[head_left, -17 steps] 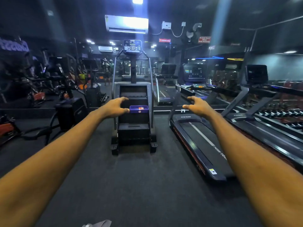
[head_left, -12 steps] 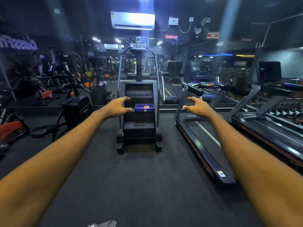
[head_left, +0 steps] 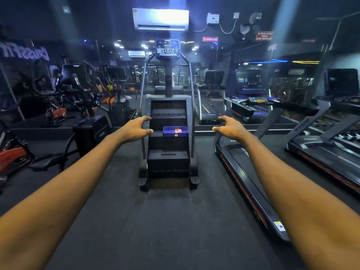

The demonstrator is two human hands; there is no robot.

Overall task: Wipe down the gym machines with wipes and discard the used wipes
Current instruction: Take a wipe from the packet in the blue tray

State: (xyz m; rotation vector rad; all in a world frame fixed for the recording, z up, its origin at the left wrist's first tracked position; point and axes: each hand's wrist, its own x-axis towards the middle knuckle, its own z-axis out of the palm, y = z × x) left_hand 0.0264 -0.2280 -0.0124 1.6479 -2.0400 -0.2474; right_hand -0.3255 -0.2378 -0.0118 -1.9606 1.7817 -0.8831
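Both hands, left point(head_left: 134, 128) and right point(head_left: 230, 128), spread apart and holding nothing, flank the blue tray point(head_left: 175, 131) on the stair machine point(head_left: 168, 106).

Both hands point(head_left: 134, 129) point(head_left: 230, 128) outstretched (holding nothing) toward stair machine point(head_left: 168, 121); blue tray point(head_left: 175, 131) on step.

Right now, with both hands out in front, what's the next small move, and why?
Probably step closer to the stair climber and reach for the blue tray on its step. The left hand and right hand are both open and hold no wipe, and the tray, which holds a red-and-white item that may be the wipes, lies beyond their reach.
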